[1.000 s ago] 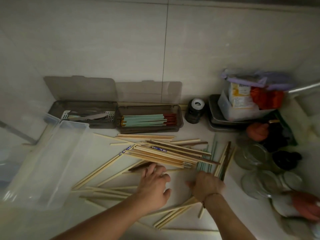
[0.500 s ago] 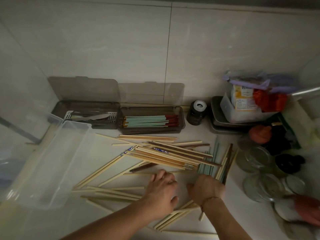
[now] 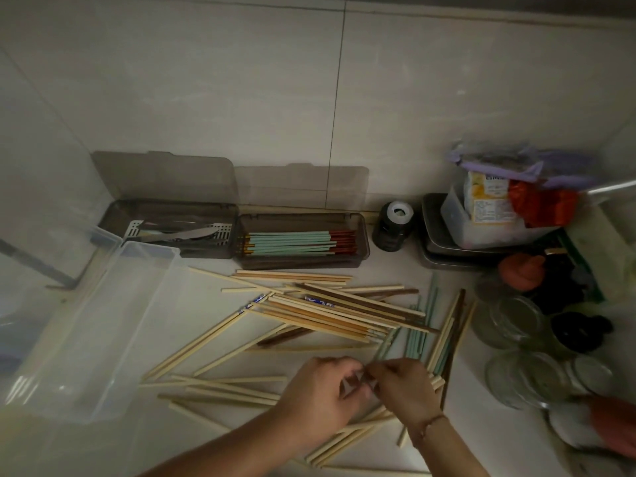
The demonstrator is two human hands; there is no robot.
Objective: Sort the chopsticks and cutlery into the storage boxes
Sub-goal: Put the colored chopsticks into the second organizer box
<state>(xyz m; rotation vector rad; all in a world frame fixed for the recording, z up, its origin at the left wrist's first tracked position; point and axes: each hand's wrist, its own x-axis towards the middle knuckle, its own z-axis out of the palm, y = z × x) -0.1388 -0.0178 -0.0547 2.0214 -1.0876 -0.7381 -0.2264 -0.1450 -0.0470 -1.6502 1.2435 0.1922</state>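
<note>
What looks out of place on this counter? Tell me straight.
The loose chopsticks lie scattered and crisscrossed across the counter instead of in a box. A few mint-green chopsticks are still mixed into that pile, while their matches lie neatly in the right storage box. The clear bin sits askew.

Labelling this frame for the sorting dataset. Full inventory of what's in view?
Smoky storage boxes: two, lids open, against the back wall.
Teal-and-red chopsticks: a bundle, in the right box.
Metal cutlery: a few pieces, in the left box.
Loose chopsticks: many, pale wood and brown, some teal, scattered on the counter.
Clear tub: one, left of the pile.
Dark jar: one, white cap, right of the boxes.
Metal trays: stacked, a clear container of packets on top.
Glass jars: several, far right.
Left hand: over the pile's near edge, fingers curled; grip unclear.
Right hand: touching the left; grip unclear.
</note>
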